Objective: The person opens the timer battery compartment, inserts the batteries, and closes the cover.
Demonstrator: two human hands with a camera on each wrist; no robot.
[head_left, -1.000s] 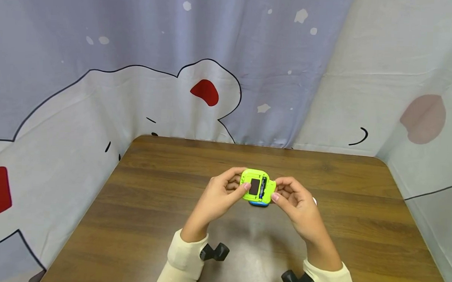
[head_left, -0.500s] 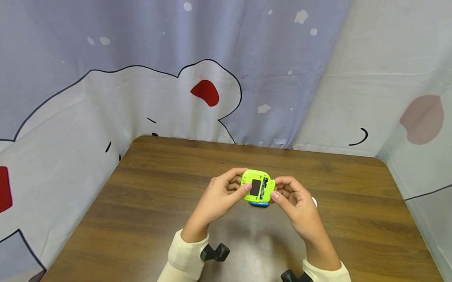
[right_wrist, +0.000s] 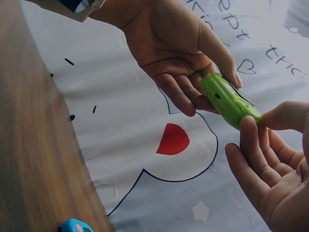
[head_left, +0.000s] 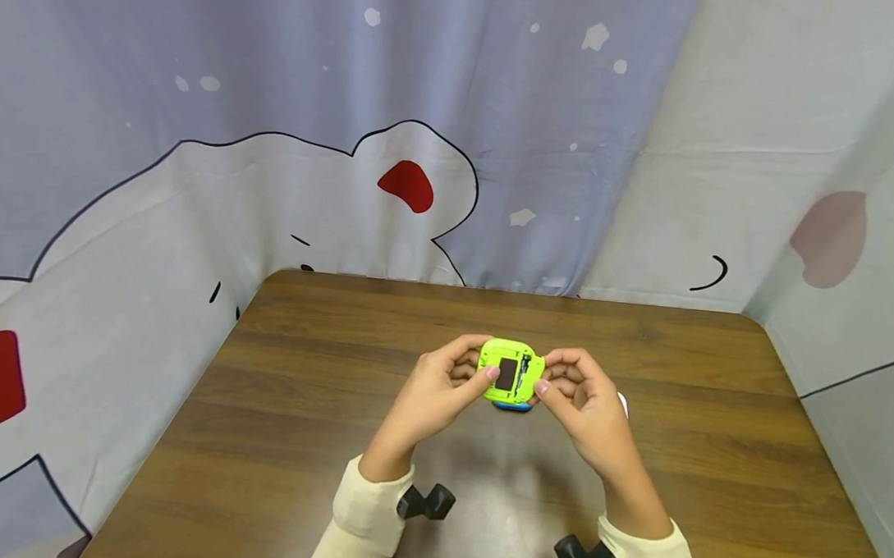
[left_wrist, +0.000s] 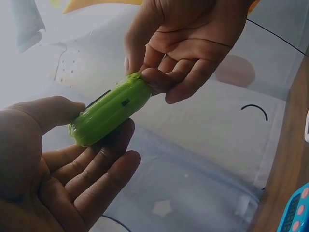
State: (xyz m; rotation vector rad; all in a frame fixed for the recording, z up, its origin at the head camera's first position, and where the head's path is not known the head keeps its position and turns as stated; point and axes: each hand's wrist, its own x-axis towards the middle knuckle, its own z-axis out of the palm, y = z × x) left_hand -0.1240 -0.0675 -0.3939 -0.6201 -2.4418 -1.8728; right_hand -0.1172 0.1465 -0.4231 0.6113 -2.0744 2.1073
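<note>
A lime-green plastic device [head_left: 510, 376] is held above the table, its back facing up. On that back are a dark rectangular panel and a narrow slot with a dark, blue-tinged content, too small to make out. My left hand [head_left: 436, 393] grips the left side, thumb on the back and fingers underneath. At the opposite edge my right hand [head_left: 594, 407] pinches the device between thumb and fingers. From the side, in the left wrist view, the green casing [left_wrist: 111, 113] looks thick and rounded, with a small dark opening.
On the wooden table [head_left: 303, 389] lies a blue device [left_wrist: 295, 212] with a display and pink buttons, mostly covered by the green one in the head view. A white object [head_left: 623, 402] shows partly behind my right hand. Patterned curtains [head_left: 533, 134] enclose the table.
The green device has tilted slightly in my hands, so the slot on its back looks different. Both hands keep their hold and have barely moved.
</note>
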